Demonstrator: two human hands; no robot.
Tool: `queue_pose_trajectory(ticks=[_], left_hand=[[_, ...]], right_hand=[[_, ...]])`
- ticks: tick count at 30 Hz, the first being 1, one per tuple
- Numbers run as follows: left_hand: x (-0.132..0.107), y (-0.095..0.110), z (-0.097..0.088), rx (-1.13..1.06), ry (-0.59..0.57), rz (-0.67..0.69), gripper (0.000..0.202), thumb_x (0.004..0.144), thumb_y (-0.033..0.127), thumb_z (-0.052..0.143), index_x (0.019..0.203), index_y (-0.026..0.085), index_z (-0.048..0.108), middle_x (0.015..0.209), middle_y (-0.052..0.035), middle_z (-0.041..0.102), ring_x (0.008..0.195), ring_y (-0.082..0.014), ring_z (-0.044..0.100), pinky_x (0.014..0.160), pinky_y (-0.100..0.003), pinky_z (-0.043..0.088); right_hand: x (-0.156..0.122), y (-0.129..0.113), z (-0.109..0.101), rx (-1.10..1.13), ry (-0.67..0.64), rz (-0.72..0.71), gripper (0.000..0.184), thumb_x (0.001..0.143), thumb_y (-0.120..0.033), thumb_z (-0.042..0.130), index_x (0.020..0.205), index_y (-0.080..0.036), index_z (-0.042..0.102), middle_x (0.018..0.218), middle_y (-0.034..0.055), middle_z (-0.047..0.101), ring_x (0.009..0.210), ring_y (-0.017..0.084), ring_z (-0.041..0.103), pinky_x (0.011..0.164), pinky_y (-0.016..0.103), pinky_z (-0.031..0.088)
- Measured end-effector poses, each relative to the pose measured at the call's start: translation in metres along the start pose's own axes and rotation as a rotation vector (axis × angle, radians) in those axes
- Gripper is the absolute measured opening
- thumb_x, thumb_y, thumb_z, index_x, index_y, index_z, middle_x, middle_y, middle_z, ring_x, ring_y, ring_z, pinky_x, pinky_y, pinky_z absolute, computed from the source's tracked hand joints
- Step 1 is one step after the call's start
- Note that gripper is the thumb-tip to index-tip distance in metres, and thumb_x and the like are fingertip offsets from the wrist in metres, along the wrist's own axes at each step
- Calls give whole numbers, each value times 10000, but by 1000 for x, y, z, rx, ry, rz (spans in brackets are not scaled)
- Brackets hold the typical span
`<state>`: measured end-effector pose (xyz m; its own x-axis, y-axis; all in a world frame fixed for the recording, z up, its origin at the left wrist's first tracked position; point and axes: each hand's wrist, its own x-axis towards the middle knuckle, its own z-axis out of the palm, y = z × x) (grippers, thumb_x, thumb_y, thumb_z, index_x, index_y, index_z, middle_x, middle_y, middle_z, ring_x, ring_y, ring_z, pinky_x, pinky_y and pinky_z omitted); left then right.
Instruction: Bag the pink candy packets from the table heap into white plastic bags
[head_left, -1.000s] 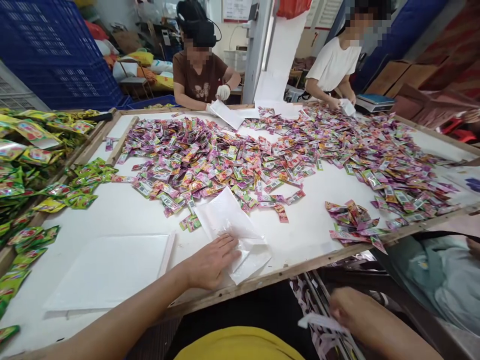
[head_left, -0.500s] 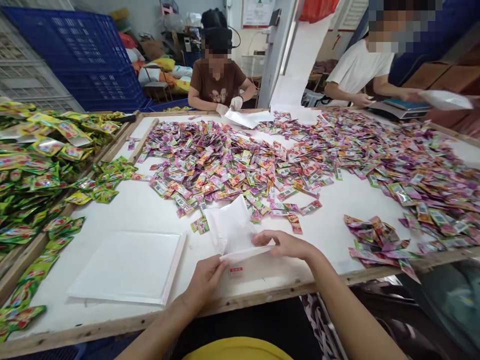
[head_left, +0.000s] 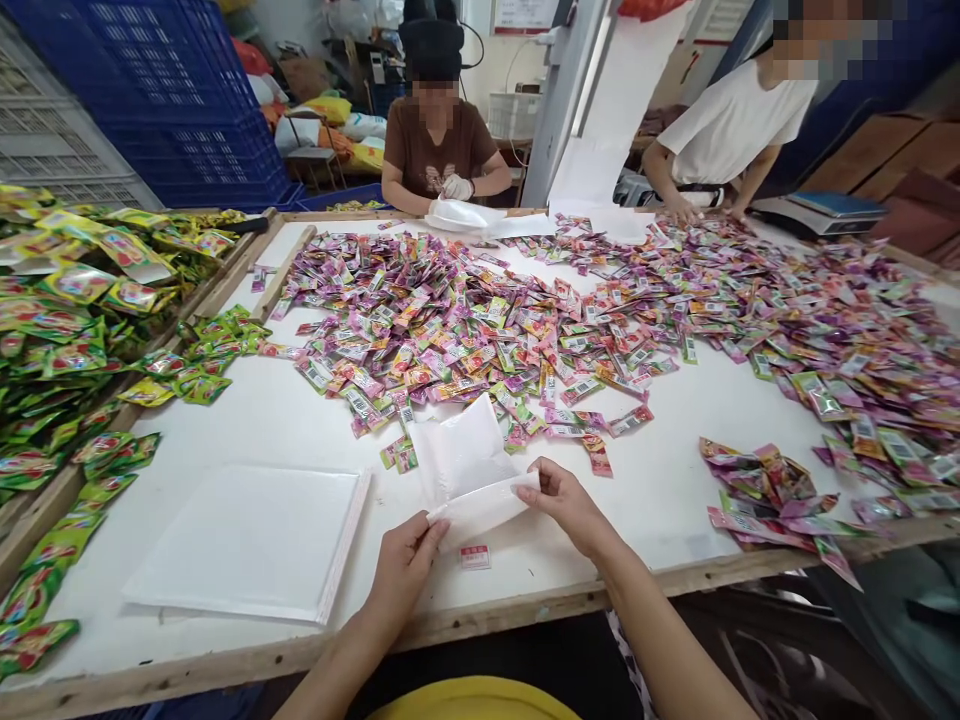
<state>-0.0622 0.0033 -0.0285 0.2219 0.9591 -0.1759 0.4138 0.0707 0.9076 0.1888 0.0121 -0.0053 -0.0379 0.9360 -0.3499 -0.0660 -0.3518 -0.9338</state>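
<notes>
A white plastic bag (head_left: 469, 450) lies on the table in front of me, its near edge raised between my hands. My left hand (head_left: 409, 560) pinches the left corner of that edge between thumb and fingers. At the right corner, my right hand (head_left: 562, 505) grips the same edge, thumb in front. What the bag holds, if anything, is hidden. Just below it, a small red-and-white label (head_left: 475, 557) lies on the table. To the left of my left hand rests a stack of flat white bags (head_left: 244, 540).
Pink and purple sachets (head_left: 450, 330) are heaped beyond the bag, with a smaller pile (head_left: 772, 490) at right. Green packets (head_left: 60, 390) fill the left side behind a wooden strip. Two co-workers (head_left: 442, 150) stand across the table; a scale (head_left: 821, 215) is at the far right.
My right hand has moved slightly right and closed on the bag's edge, which is now stretched between both hands. The co-worker at right has put down a white bag and now reaches to the sachets.
</notes>
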Motion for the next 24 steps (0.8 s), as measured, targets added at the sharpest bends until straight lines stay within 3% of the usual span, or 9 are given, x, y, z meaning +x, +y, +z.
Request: queue_pose_trajectory(ticks=[5, 11, 14, 15, 17, 20, 22, 24], left_hand=[[1, -2, 0, 7, -24, -6, 432, 873, 478, 483, 570, 188, 379, 515, 48, 375, 536, -105, 370, 533, -240, 271], [-2, -5, -1, -67, 71, -108, 442, 824, 514, 536, 551, 194, 401, 500, 49, 390, 512, -111, 395, 518, -239, 302], [1, -4, -1, 101, 207, -95, 404, 792, 519, 560, 572, 198, 452, 569, 30, 464, 551, -133, 453, 555, -255, 355], [3, -4, -2, 186, 240, -92, 382, 777, 524, 569, 598, 202, 469, 602, 22, 493, 571, -145, 473, 569, -265, 369], [9, -7, -6, 306, 254, -116, 340, 747, 548, 578, 738, 211, 530, 669, 10, 549, 602, -173, 516, 577, -287, 392], [21, -17, -15, 286, 173, -178, 559, 669, 621, 595, 1046, 214, 536, 681, 15, 591, 594, -211, 568, 553, -314, 425], [27, -22, -20, 216, 76, -201, 642, 604, 655, 615, 1056, 204, 547, 593, 31, 576, 551, -222, 571, 530, -324, 439], [31, -22, -23, 110, 10, -175, 559, 585, 623, 631, 975, 225, 577, 531, 39, 564, 513, -220, 568, 521, -332, 465]], right_hand=[[3, 11, 2, -50, 76, -16, 328, 658, -377, 706, 705, -203, 431, 663, -55, 448, 647, 113, 433, 610, 231, 330], [9, 26, 18, -488, 258, -53, 269, 673, -320, 639, 645, -211, 394, 599, -66, 365, 594, 111, 371, 578, 240, 290], [10, 25, 29, -682, 364, 11, 189, 684, -279, 637, 792, -222, 493, 602, -64, 424, 594, 126, 410, 589, 251, 297], [12, 23, 30, -717, 390, 26, 248, 678, -260, 645, 893, -225, 524, 637, -55, 467, 616, 133, 435, 606, 255, 309], [16, 18, 29, -745, 361, 9, 378, 664, -234, 666, 1025, -219, 556, 773, -15, 543, 697, 145, 480, 659, 263, 338], [22, 9, 24, -685, 201, -31, 310, 633, -307, 739, 897, -179, 639, 854, 9, 557, 738, 139, 477, 679, 258, 355], [24, 3, 26, -539, 120, -15, 310, 599, -348, 776, 820, -166, 657, 752, -27, 534, 683, 117, 447, 633, 237, 347], [21, 0, 31, -388, 79, -32, 292, 567, -303, 794, 793, -169, 666, 681, -61, 501, 654, 96, 423, 602, 215, 329]])
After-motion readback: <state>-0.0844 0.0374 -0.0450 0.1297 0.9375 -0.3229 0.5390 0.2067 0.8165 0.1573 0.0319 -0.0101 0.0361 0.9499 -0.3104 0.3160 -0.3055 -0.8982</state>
